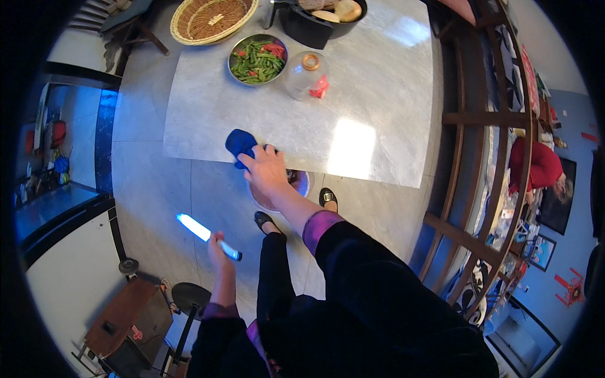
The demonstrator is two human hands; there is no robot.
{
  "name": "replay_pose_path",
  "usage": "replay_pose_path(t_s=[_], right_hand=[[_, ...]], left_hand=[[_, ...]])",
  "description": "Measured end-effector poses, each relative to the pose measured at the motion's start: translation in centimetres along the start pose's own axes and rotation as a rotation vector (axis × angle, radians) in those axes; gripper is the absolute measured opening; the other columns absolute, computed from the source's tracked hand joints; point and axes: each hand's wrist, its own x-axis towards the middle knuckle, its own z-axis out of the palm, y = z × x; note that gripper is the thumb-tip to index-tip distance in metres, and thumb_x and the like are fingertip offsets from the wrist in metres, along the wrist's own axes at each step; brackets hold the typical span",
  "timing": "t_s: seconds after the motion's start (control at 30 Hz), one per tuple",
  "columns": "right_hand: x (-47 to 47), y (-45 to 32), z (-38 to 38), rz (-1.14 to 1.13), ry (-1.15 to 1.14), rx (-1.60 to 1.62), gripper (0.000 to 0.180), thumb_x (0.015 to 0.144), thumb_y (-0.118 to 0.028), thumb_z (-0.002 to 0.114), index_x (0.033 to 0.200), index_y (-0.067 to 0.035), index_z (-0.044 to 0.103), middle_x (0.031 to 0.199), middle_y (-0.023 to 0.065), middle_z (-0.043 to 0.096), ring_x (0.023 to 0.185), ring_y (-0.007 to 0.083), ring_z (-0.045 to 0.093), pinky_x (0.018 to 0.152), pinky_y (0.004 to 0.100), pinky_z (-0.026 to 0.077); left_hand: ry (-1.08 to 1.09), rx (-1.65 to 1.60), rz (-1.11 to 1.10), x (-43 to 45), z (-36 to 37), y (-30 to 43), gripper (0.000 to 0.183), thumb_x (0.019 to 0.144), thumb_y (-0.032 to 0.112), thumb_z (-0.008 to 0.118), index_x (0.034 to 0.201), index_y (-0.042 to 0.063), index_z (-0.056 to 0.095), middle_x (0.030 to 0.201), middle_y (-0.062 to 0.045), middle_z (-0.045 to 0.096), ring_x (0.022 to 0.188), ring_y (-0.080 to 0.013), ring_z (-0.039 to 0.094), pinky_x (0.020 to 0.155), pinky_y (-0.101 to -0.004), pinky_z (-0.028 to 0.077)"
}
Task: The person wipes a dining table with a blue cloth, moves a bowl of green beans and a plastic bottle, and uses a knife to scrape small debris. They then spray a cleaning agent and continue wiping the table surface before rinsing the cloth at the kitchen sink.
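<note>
My right hand (265, 168) presses on a dark blue cloth (240, 143) near the front edge of the pale grey table (208, 118), with its fingers over the cloth. My left hand (219, 253) grips the handle of a knife (194, 227) below and to the left of the table, over the floor. The knife's blade points up and left and shines white with reflected light. A round bin (305, 182) stands on the floor under the table edge, partly hidden by my right hand and forearm.
On the table stand a metal bowl of green beans and red pieces (257, 61), a clear container with a gold ring (302, 75), a wicker basket (182, 23) and a black bin-shaped pan with bread rolls (307, 30). A wooden bench (472, 119) lines the right; a person in red (536, 165) is beyond.
</note>
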Motion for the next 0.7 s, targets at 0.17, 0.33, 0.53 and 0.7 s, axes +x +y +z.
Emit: replay_pose_path(t_s=[0.17, 0.33, 0.53, 0.7], right_hand=[[-1.0, 5.2, -3.6, 0.131, 0.301, 0.513, 0.048, 0.081, -0.019, 0.058, 0.128, -0.017, 0.053, 0.098, 0.0141, 0.058, 0.088, 0.0292, 0.060, 0.085, 0.0359, 0.048], [-8.1, 23.4, -13.3, 0.569, 0.678, 0.127, 0.045, 0.083, -0.025, 0.054, 0.126, -0.012, 0.057, 0.111, 0.0205, 0.054, 0.099, 0.0332, 0.055, 0.089, 0.0403, 0.044], [-14.0, 24.2, -9.9, 0.892, 0.494, -0.351, 0.057, 0.078, -0.050, 0.062, 0.125, -0.019, 0.051, 0.123, 0.0244, 0.048, 0.104, 0.0443, 0.053, 0.085, 0.0514, 0.047], [-7.9, 11.0, -3.3, 0.415, 0.338, -0.130, 0.048, 0.073, -0.016, 0.061, 0.120, -0.021, 0.052, 0.115, 0.0125, 0.051, 0.099, 0.0355, 0.054, 0.078, 0.0472, 0.051]], left_hand=[[-0.079, 0.131, 0.026, -5.2, -5.6, -2.4, 0.023, 0.095, 0.028, 0.044, 0.086, 0.009, 0.053, 0.094, -0.005, 0.056, 0.092, -0.0164, 0.051, 0.089, -0.0326, 0.038], [-0.126, 0.186, -0.054, -8.0, -4.1, -3.0, 0.027, 0.095, 0.028, 0.042, 0.083, 0.008, 0.054, 0.092, -0.006, 0.057, 0.087, -0.0157, 0.051, 0.081, -0.0305, 0.039], [-0.216, 0.144, -0.128, -10.0, -1.3, -3.3, 0.027, 0.094, 0.031, 0.044, 0.079, 0.009, 0.051, 0.093, -0.005, 0.057, 0.086, -0.0154, 0.051, 0.079, -0.0309, 0.041], [-0.224, 0.202, -0.128, -10.3, -0.9, -3.2, 0.028, 0.094, 0.028, 0.042, 0.083, 0.006, 0.055, 0.092, -0.005, 0.057, 0.085, -0.0144, 0.051, 0.078, -0.0304, 0.041]])
